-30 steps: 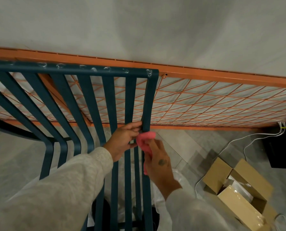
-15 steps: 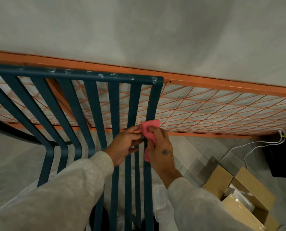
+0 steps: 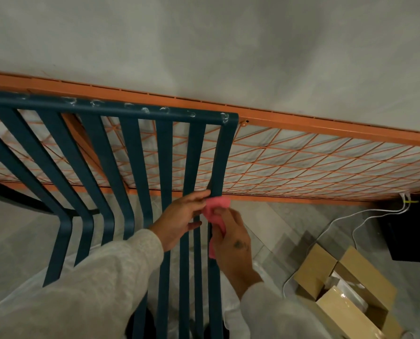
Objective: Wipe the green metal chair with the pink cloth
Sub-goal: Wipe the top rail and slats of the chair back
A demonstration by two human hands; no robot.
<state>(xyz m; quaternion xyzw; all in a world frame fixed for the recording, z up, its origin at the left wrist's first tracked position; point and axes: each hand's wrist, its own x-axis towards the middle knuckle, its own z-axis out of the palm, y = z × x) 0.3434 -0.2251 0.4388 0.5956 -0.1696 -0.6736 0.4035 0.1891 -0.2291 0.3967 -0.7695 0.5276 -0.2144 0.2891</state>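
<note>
Right up against the outermost slat on the right of the green metal chair (image 3: 164,152), the pink cloth (image 3: 215,211) is bunched around the bar, part of it showing above the right hand (image 3: 233,243) and a strip hanging below the fingers beside the slat. That hand is curled closed on the cloth, pressing it to the bar from the right side. The left hand (image 3: 179,221) reaches in from the other side with its fingers loosely bent, fingertips pinching the same slat just above the cloth and the thumb tucked beneath; it grips the bar, not the cloth. Both arms wear pale grey sleeves (image 3: 86,285). White smudges dot the chair's top rail. Directly behind the slats, an orange wire grid panel (image 3: 314,165) in an orange frame leans against the grey wall (image 3: 228,45), close enough that its mesh shows through every gap. On the tiled floor to the right sits an open cardboard box (image 3: 346,289) with smaller packages inside, near white cables (image 3: 346,216) running toward a black object (image 3: 409,228) at the frame's edge. Clear plastic sheeting (image 3: 231,309) lies crumpled under the chair.
</note>
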